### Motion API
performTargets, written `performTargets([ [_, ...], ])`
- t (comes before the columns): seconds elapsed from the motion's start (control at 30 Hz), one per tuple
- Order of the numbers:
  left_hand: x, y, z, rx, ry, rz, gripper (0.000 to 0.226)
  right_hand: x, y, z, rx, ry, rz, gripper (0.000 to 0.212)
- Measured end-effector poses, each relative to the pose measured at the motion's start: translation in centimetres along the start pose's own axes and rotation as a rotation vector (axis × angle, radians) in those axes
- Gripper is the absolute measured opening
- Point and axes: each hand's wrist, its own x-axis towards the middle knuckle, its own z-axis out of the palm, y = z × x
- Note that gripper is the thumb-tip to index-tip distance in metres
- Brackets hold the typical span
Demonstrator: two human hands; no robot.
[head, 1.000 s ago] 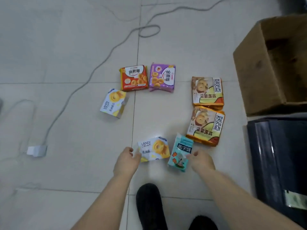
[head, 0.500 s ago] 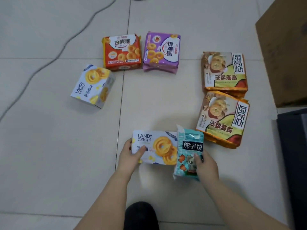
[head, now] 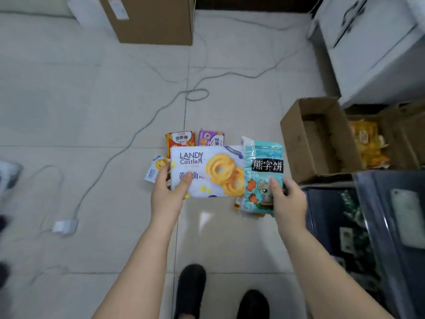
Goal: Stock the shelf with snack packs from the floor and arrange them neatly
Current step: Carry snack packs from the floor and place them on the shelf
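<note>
While the orange pack (head: 180,138), purple pack (head: 211,137) and a small Landy box (head: 154,168) are lying on the floor (head: 92,116), the left hand (head: 167,194) is gripping the large Landy Castle box (head: 207,171) and the right hand (head: 287,201) is pinching the teal biscuit bag (head: 262,173), both raised clear of the tiles. The pick-up step appears to be underway; next, both are likely needing carrying to the shelf, which is not identifiable here.

Two snack packs (head: 207,171) in hands (head: 166,199)

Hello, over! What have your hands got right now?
Left hand grips Landy Castle box. Right hand grips teal bear-biscuit pack. Both lifted. Nothing blocking.
</note>
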Motion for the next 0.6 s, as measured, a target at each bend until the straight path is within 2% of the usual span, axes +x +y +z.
performTargets([
  [0.07,-2.9,6.4,-1.5,-0.055,-0.019,0.039,0.021,-2.4,-6.4,-3.3,0.065,0.029,-0.038,0.010],
  [0.3,-11.3,25.0,-6.9,-0.137,-0.109,0.262,0.036,-12.3,-23.4,-11.2,0.266,0.294,-0.165,0.013],
  [0.47,-16.8,34.4,-10.6,-0.164,-0.287,0.396,0.049,-20.5,-30.7,-15.5,0.316,0.486,-0.240,0.018],
  [0.6,-20.9,38.7,-12.1,-0.142,-0.449,0.496,0.066,-26.1,-34.0,-19.4,0.384,0.666,-0.273,0.019],
])
